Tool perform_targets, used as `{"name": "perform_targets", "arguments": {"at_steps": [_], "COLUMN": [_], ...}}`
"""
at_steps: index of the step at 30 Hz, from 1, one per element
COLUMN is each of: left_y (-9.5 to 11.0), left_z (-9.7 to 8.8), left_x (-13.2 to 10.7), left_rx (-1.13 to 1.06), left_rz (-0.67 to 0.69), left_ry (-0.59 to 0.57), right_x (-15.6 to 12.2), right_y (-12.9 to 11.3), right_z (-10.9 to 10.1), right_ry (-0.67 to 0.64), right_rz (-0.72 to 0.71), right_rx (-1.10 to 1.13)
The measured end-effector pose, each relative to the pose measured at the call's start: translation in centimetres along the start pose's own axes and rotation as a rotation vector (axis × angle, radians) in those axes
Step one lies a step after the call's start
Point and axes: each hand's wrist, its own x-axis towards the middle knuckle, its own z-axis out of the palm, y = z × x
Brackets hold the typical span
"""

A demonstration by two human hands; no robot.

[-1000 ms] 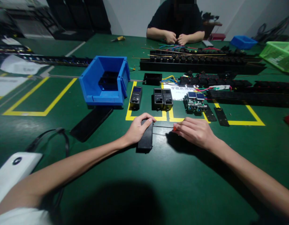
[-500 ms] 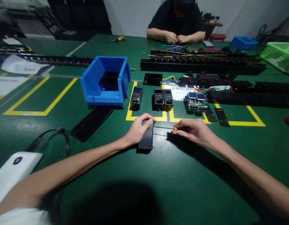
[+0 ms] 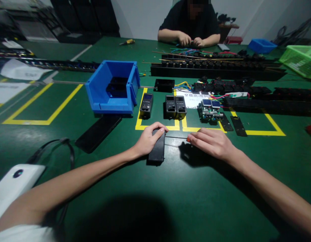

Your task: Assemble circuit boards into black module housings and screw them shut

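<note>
The black case lies on the green table, gripped under the left hand; both hold the same position as in the previous frame. The right hand grips the orange handle of one screwdriver, whose thin shaft extends to the right side of the case. Compared with half a second ago, the right-hand fingers are straighter and cover more of the handle.

Beyond the case stand three black units: one single unit and one side-by-side pair. To their right are one circuit-board assembly with two small screens and two flat black plates.

One large blue bin contains black parts; their number cannot be determined. Farther right are one small blue tray and one green basket; their contents are not discernible.
</note>
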Motion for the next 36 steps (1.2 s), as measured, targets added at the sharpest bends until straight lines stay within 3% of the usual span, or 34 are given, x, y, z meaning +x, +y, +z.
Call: {"name": "perform_targets", "arguments": {"at_steps": [3,6,14,24,29,36], "left_y": [0.0,0.0,-0.1,0.0,0.1,0.2], "left_z": [0.0,0.0,0.1,0.2,0.1,0.0], "left_x": [0.0,0.0,-0.1,-0.1,-0.1,-0.1], "left_rx": [-0.01,-0.015,0.0,-0.005,-0.016,-0.021], "left_rz": [0.006,0.009,-0.012,-0.013,-0.012,-0.011], "left_ry": [-0.002,0.005,0.011,0.014,0.011,-0.005], "right_x": [-0.1,-0.2,0.4,1.0,0.6,-0.8], "right_y": [0.1,0.0,-0.3,-0.5,-0.5,0.3], "right_z": [0.0,0.2,-0.1,-0.5,0.2,0.9], "right_ry": [0.052,0.022,-0.083,-0.162,-0.061,-0.03], "right_rz": [-0.018,0.017,0.173,0.485,0.414,0.149], "right_rx": [-0.077,-0.048,0.212,0.602,0.421,0.263]}}
